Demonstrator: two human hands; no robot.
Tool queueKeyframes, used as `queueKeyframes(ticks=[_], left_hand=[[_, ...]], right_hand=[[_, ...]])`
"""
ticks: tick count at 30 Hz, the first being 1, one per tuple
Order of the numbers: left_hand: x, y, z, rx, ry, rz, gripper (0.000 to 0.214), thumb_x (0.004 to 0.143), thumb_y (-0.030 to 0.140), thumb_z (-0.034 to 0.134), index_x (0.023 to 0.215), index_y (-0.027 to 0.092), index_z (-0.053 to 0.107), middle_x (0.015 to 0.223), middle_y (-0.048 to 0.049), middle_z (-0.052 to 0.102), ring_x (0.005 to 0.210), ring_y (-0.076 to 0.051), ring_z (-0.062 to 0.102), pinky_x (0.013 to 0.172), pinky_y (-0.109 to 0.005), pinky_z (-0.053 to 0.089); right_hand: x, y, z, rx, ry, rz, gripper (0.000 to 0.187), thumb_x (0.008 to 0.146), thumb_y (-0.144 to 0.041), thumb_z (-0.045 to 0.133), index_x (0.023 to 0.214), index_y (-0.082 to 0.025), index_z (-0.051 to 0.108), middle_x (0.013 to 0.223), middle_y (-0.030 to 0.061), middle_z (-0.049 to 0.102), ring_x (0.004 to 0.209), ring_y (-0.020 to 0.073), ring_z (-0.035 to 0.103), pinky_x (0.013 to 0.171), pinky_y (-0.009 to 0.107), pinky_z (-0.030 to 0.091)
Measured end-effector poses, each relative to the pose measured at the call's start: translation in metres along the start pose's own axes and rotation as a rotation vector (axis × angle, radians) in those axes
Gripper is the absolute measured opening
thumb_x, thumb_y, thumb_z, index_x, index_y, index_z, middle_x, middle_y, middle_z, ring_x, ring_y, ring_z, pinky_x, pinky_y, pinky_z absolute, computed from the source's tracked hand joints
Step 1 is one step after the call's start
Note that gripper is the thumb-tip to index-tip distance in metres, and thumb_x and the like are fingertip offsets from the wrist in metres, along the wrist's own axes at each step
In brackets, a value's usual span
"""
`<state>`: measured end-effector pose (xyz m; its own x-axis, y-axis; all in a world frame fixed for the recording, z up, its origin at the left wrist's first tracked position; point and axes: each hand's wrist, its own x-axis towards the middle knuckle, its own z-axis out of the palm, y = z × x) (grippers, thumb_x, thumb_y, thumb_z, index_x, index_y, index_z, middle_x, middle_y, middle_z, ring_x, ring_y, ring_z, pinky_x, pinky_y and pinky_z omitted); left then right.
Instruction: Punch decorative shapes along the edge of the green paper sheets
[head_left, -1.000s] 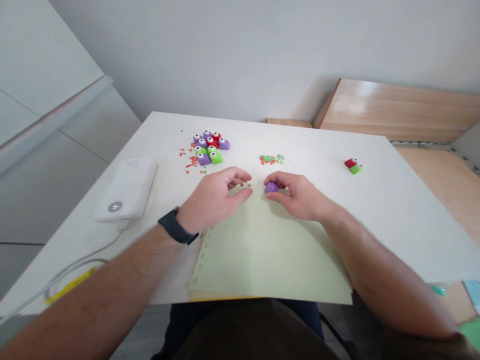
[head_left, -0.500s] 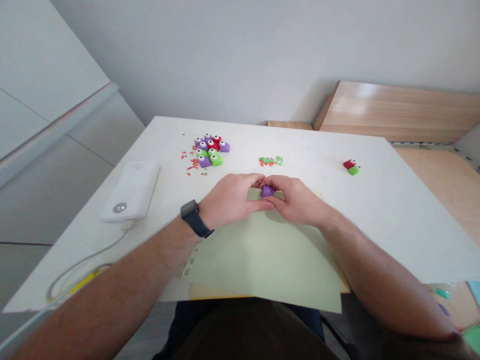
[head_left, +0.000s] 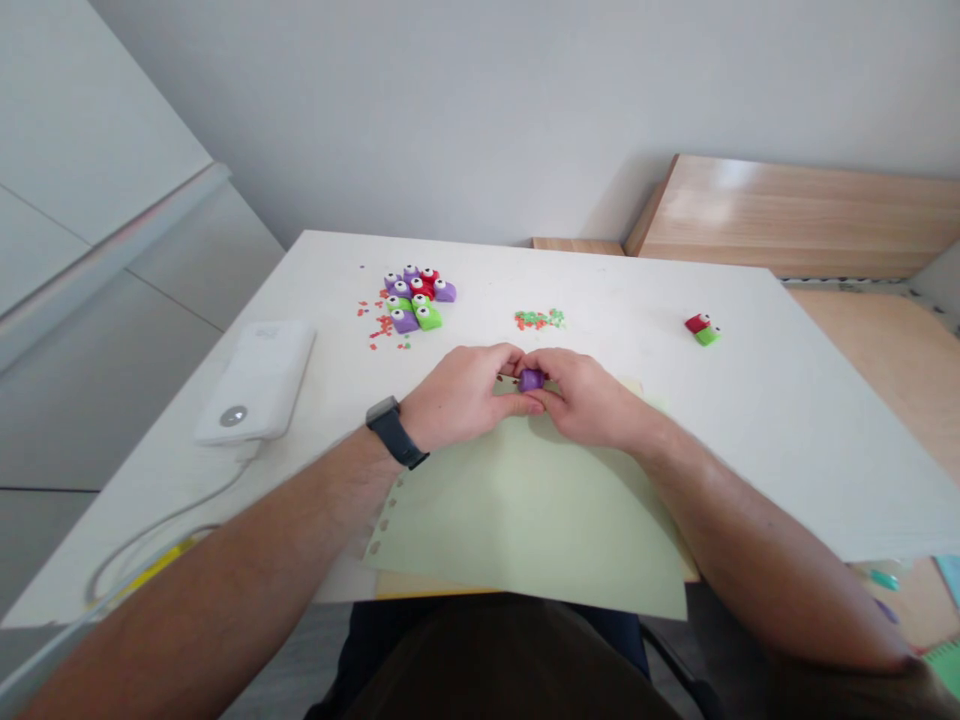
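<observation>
purple punch (head_left: 531, 379) mostly hidden by fingers, green sheet (head_left: 525, 510) far edge covered, scraps (head_left: 538, 319) too small

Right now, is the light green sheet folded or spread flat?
Spread flat. The light green sheet lies unfolded on the white table, no crease visible; the right hand holds a purple punch at its far edge.

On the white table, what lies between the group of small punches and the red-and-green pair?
In the head view, a heap of green and red paper bits lies between the group of punches and the red-and-green pair.
</observation>
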<state>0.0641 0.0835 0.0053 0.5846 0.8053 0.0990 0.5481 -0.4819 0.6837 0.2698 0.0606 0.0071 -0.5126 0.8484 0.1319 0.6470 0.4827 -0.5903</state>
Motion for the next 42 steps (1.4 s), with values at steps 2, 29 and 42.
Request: queueKeyframes(ticks=[2,29,42], left_hand=[[0.000,0.000,0.000,-0.021,0.006,-0.006,0.042,0.082,0.052,0.078,0.111,0.022,0.071,0.111,-0.0019,0.078,0.108,-0.025,0.071,0.095,-0.035,0.052],[-0.020,-0.018,-0.014,0.171,0.073,-0.101,0.024,0.097,0.034,0.054,0.101,0.023,0.074,0.098,-0.0008,0.078,0.086,-0.020,0.070,0.076,-0.031,0.046],[-0.024,-0.015,-0.013,0.219,0.065,-0.057,0.024,0.098,0.033,0.054,0.101,0.022,0.074,0.097,-0.0024,0.079,0.081,-0.020,0.070,0.077,-0.032,0.048]], right_hand=[[0.000,0.001,0.001,-0.019,0.003,-0.012,0.017,0.085,-0.013,0.057,0.099,-0.018,0.063,0.098,0.0078,0.071,0.091,0.0216,0.063,0.081,0.032,0.046],[0.008,0.036,-0.005,0.114,0.311,0.190,0.036,0.091,-0.030,0.065,0.125,-0.020,0.065,0.106,0.0064,0.075,0.092,0.0209,0.068,0.088,0.039,0.053],[0.016,0.069,0.002,0.261,0.302,0.294,0.040,0.096,-0.041,0.060,0.130,-0.020,0.061,0.117,0.0093,0.074,0.102,0.0215,0.069,0.094,0.040,0.053]])
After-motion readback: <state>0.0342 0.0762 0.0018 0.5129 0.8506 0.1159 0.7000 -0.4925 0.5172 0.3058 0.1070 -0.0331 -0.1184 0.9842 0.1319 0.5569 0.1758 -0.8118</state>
